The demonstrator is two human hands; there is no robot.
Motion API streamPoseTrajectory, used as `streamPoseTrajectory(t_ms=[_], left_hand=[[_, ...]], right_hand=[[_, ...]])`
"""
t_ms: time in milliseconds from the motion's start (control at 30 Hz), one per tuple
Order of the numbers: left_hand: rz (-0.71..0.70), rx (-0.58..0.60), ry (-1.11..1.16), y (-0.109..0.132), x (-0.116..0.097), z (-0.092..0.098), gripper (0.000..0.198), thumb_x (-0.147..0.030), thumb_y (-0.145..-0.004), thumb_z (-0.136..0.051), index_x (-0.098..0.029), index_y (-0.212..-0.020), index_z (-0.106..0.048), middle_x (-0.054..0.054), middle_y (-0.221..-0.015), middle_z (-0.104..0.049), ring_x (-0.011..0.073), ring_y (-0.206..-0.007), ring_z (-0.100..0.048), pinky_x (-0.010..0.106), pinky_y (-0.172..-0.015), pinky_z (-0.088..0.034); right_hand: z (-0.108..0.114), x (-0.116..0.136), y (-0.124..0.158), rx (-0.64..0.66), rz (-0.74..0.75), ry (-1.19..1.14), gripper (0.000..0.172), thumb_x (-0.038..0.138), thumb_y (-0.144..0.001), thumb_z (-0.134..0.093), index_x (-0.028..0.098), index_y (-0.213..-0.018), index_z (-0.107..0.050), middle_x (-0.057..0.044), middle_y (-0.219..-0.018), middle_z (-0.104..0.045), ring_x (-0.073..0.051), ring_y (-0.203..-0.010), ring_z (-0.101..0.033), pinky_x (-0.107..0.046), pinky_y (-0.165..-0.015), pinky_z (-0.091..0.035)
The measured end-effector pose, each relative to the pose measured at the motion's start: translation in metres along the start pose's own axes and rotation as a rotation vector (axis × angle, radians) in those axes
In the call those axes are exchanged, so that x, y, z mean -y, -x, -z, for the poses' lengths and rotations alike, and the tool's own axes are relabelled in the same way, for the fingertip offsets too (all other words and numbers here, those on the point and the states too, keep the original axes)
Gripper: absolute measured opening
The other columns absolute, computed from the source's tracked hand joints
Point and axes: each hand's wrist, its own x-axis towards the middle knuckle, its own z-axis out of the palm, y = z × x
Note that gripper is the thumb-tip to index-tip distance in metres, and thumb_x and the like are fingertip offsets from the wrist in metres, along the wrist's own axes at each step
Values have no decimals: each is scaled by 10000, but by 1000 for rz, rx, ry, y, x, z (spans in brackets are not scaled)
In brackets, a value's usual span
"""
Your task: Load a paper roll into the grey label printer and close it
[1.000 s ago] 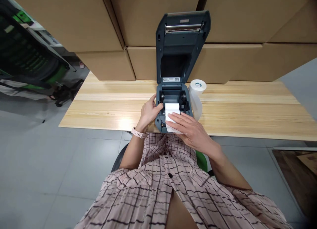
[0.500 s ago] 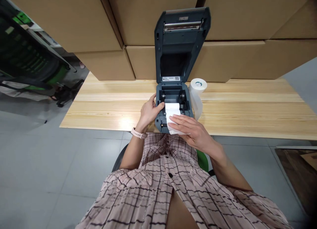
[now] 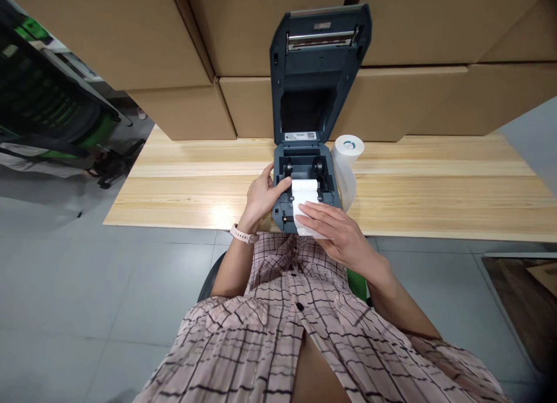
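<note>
A dark grey label printer (image 3: 278, 208) stands at the table's front edge with its lid (image 3: 319, 72) raised. Inside it, white label paper (image 3: 304, 186) runs over the front part and hangs slightly past the front edge. My left hand (image 3: 262, 197) grips the printer's left wall, thumb over the inner edge beside the paper and fingers along the outside. Fairly straight, the fingers of my right hand (image 3: 339, 229) lie flat across the paper; the right thumb is hidden. Just right of the printer a white paper roll (image 3: 349, 146) stands upright, a loose strip curling from it.
Cardboard boxes (image 3: 413, 101) are stacked along the back of the wooden table (image 3: 191, 188), right behind the raised lid. An office chair (image 3: 56, 107) is at the far left on the grey tiled floor (image 3: 87, 275).
The paper and my right fingers on it have shifted very slightly to the right. The left thumb has slid a little inward; the printer stays in place.
</note>
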Motion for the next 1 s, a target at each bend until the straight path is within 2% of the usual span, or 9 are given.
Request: streamPoseTrajectory(t_ms=[233, 333, 467, 533, 600, 667, 733, 833, 1000], left_hand=[[25, -10, 32, -2, 4, 0, 670, -564, -924, -737, -229, -1493, -622, 27, -835, -690, 207, -790, -647, 317, -720, -437], [36, -34, 59, 11, 1, 0, 844, -613, -923, -719, -219, -1626, -468, 124, -1168, -741, 265, -1027, -703, 372, -855, -523], [-79, 46, 159, 47, -1, -7, 1086, -613, -889, -762, -309, -1739, -158, 154, -1754, -360, 374, -1581, -418, 510, -1209, -454], [-116, 98, 190, 64, 0, -11, 1169, -580, -868, -800, -344, -1745, -64, 111, -1821, -225, 385, -1670, -262, 541, -1310, -359], [-112, 115, 203, 77, 1, -13, 1216, -552, -871, -811, -366, -1741, 18, 94, -1836, -181, 392, -1687, -221, 548, -1338, -333], [-94, 120, 197, 85, 3, -14, 1237, -536, -887, -801, -378, -1732, 89, 93, -1841, -161, 399, -1689, -215, 557, -1338, -343], [-82, 122, 191, 89, 5, -14, 1255, -527, -893, -798, -385, -1722, 134, 93, -1845, -139, 398, -1692, -208, 559, -1340, -345], [-62, 124, 217, 92, 6, -14, 1267, -524, -892, -802, -393, -1717, 152, 93, -1846, -134, 387, -1692, -218, 553, -1352, -327], [-47, 124, 290, 92, 4, -13, 1323, -543, -856, -842, -387, -1718, 149, 105, -1846, -120, 385, -1701, -182, 556, -1383, -241]], right_hand=[[-4, 0, -3, -31, -6, -15, 512, 170, -1062, -563, 384, -1525, -605, -35, -1514, -688, -243, -1454, -627, -551, -1178, -576], [3, 4, 1, 9, -2, -22, 442, 230, -1069, -592, 327, -1498, -637, -70, -1558, -648, -261, -1493, -589, -577, -1219, -532], [46, 6, -5, 143, 71, -202, 408, 495, -1014, -691, 392, -1408, -700, 0, -1485, -710, -277, -1416, -659, -616, -1263, -482], [74, -4, -27, -40, 21, -249, 329, 479, -1045, -646, 401, -1352, -737, 27, -1389, -767, -247, -1346, -709, -538, -1228, -542], [100, -26, -66, -469, -82, -134, 352, 420, -1080, -592, 316, -1386, -733, -25, -1454, -729, -228, -1417, -652, -438, -1230, -521], [118, -57, -116, -676, -118, -105, 444, 479, -1096, -500, 290, -1459, -672, -9, -1551, -652, -190, -1460, -609, -377, -1240, -454], [129, -88, -168, -735, -234, -155, 613, 644, -1033, -442, 273, -1481, -636, 25, -1562, -640, -173, -1498, -562, -321, -1206, -417], [133, -116, -222, -533, -369, -353, 861, 850, -990, -279, 235, -1520, -565, 13, -1608, -601, -178, -1492, -568, -324, -1179, -481], [113, -102, -206, -493, -235, -392, 922, 957, -919, -132, 350, -1377, -653, 53, -1398, -742, -238, -1322, -670, -481, -1215, -538]])
